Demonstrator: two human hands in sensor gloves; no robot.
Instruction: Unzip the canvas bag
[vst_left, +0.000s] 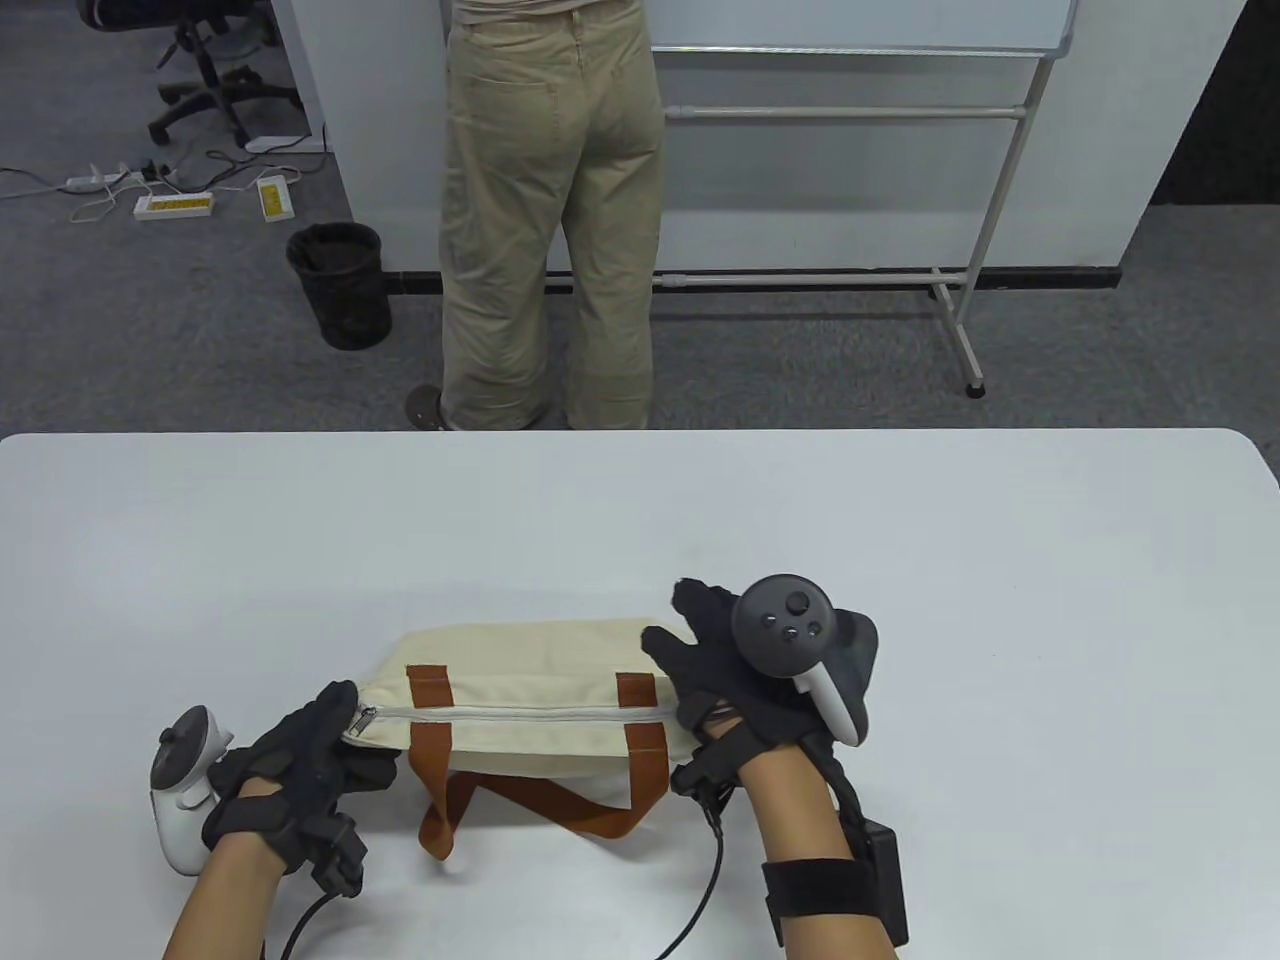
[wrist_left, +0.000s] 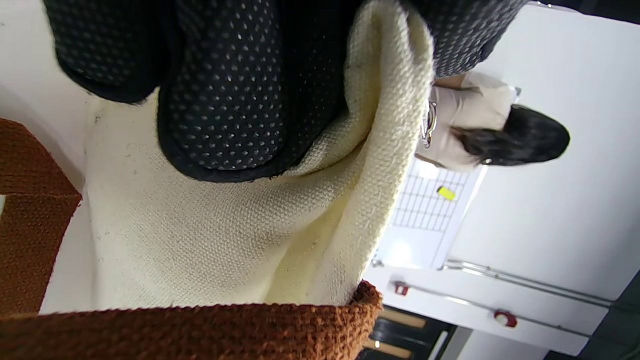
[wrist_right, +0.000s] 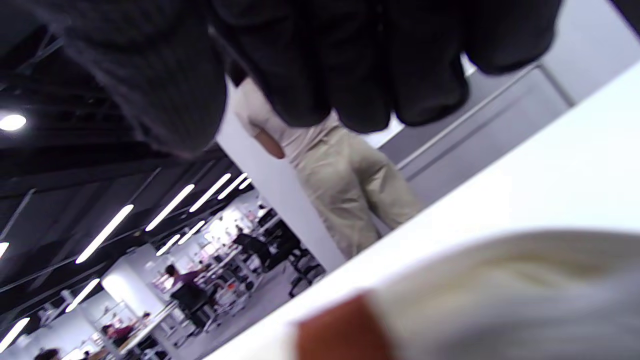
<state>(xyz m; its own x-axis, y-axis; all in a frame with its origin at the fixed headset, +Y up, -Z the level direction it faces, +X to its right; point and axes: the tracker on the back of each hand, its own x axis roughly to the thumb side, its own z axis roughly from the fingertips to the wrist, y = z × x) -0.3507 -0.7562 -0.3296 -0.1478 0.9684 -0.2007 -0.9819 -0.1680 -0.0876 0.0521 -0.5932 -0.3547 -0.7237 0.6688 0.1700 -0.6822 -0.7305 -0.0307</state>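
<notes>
Canvas bag (vst_left: 520, 690) lies lower centre of table view, zipper (vst_left: 510, 713) running left-right, fully closed. Zipper pull (vst_left: 362, 720) at the left end, beside left hand (vst_left: 300, 760), whose fingers (wrist_left: 225, 100) pinch the canvas there. Right hand (vst_left: 740, 680) rests on the right end, fingers spread. No readable labels
</notes>
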